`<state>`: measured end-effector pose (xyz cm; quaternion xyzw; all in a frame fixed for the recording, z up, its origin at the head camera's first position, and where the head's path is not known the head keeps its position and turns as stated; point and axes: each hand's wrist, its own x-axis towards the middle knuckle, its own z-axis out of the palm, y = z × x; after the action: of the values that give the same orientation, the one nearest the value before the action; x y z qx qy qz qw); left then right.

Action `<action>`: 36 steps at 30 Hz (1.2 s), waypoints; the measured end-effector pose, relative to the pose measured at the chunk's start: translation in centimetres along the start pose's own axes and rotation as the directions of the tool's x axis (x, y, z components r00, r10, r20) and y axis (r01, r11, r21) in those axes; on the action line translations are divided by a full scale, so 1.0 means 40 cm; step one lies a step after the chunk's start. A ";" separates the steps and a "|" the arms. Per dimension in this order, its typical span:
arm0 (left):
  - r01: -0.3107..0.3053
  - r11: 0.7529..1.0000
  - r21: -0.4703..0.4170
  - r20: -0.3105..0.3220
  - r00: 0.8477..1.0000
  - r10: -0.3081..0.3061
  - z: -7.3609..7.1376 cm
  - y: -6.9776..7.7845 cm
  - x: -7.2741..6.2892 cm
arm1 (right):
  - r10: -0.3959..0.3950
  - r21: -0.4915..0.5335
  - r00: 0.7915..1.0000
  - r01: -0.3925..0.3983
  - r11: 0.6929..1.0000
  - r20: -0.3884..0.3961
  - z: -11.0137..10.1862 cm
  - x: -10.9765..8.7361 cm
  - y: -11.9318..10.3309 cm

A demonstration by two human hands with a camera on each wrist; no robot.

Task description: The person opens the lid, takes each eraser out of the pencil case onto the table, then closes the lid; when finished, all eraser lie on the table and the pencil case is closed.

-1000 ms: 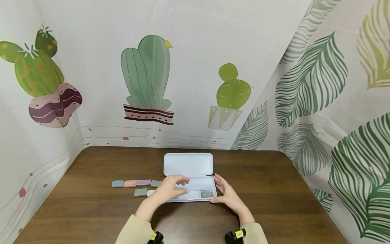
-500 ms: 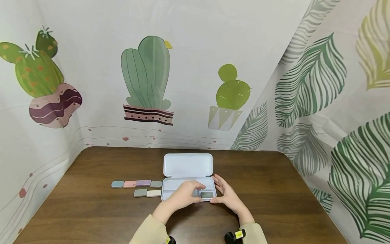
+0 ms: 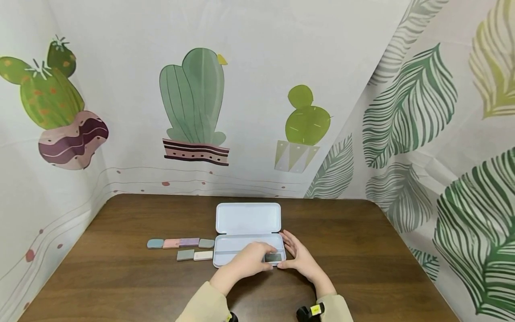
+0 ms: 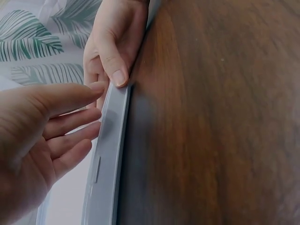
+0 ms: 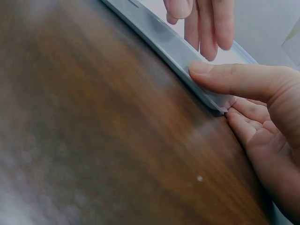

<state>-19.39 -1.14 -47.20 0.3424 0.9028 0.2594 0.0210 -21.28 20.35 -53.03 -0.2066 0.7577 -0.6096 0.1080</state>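
A pale blue pencil case (image 3: pixel 231 243) lies on the table with its lid (image 3: pixel 248 218) folded back. A dark grey block (image 3: pixel 273 257), like an eraser, sits in its front right compartment. My left hand (image 3: pixel 250 259) hovers at that compartment, thumb by the front wall and fingers over the inside; between thumb and fingers the left wrist view shows a gap. My right hand (image 3: pixel 301 261) grips the case's right end. Its thumb (image 5: pixel 225 77) presses on the front wall, and the other fingers (image 5: pixel 246 119) lie round the corner.
Left of the case, a row of small blocks runs across the table: blue (image 3: pixel 155 243), pink (image 3: pixel 171 243), purple (image 3: pixel 189 242) and grey (image 3: pixel 206 243). Nearer are another grey block (image 3: pixel 185 255) and a white one (image 3: pixel 203 255). A printed cloth hangs behind the table.
My left hand has moved right across the case, from its left part to the compartment with the grey block. The right hand has kept its hold on the right end.
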 end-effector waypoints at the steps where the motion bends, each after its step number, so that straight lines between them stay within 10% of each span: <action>1: 0.002 1.000 0.008 0.005 1.000 -0.002 0.001 0.001 0.000 | -0.001 0.000 1.000 0.001 1.000 0.001 0.000 0.000 0.000; 36: 0.068 0.998 0.008 0.026 0.997 -0.068 0.021 0.015 0.015 | -0.012 0.018 1.000 0.012 1.000 0.004 0.000 -0.001 -0.010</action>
<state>-19.32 -0.01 -47.57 0.3150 0.9145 0.2507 0.0406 -21.17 20.30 -52.64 -0.2114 0.7508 -0.6164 0.1078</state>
